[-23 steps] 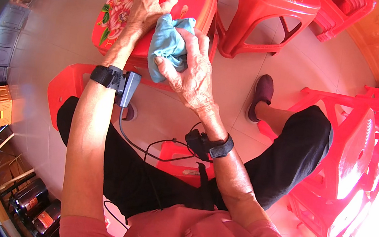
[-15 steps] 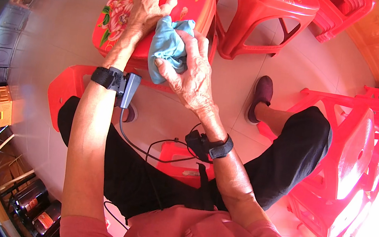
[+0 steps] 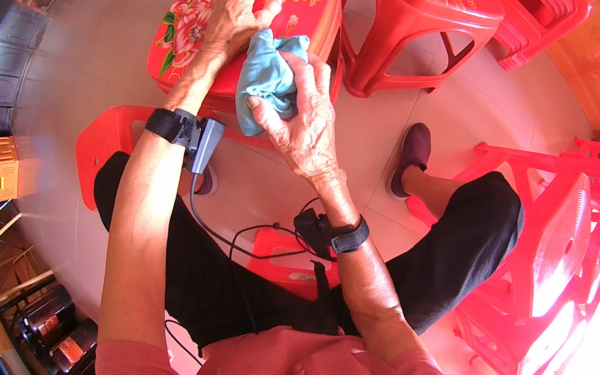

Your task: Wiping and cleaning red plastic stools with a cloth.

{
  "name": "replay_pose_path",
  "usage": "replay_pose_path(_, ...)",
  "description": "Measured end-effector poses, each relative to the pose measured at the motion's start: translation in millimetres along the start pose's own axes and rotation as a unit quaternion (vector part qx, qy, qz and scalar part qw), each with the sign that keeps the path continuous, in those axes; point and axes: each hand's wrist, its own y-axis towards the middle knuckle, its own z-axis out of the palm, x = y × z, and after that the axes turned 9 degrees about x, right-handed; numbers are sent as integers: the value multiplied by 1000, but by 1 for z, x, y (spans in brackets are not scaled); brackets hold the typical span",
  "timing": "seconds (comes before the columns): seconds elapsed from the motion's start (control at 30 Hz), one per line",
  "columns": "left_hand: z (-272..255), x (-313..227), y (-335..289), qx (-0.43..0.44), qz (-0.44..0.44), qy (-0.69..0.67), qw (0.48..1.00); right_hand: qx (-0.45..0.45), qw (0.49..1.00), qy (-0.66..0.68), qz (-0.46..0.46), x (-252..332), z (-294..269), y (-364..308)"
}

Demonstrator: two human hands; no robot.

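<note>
A red plastic stool (image 3: 305,15) with a flower print and gold lettering on its seat stands in front of me. My left hand (image 3: 235,21) lies on that seat, its fingers bent and its thumb apart, with nothing seen in it. Close beside it, my right hand (image 3: 310,124) grips a crumpled light-blue cloth (image 3: 266,71) between thumb and fingers. The cloth rests against the near right edge and side of the stool. Black straps with small dark devices circle both wrists, the left device (image 3: 206,145) trailing a black cable.
Another red stool (image 3: 376,52) stands just right of the first, with stacked red stools (image 3: 541,26) behind it. More red stools (image 3: 549,245) crowd the right side. A cable (image 3: 231,243) loops between my knees. Dark bottles (image 3: 49,309) and an orange-and-blue box (image 3: 0,168) line the left.
Almost nothing differs. The whole view has shifted very slightly, and both hands and the cloth keep their places on the stool.
</note>
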Motion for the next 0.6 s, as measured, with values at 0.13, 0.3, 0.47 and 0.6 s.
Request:
replay_pose_path(0.13, 1, -1, 1, 1, -2, 2, 1000, 4, 1000, 12, 8, 0, -2, -1)
replay_pose_path(0.3, -1, -2, 0, -2, 1, 21, 1000, 3, 1000, 9, 3, 0, -1, -1)
replay_pose_path(0.47, 2, -2, 0, -5, 0, 39, 999, 4, 1000, 13, 4, 0, -1, -1)
replay_pose_path(0.6, 5, 1, 0, -7, -7, 11, 1000, 2, 1000, 17, -1, -1, -1, -1)
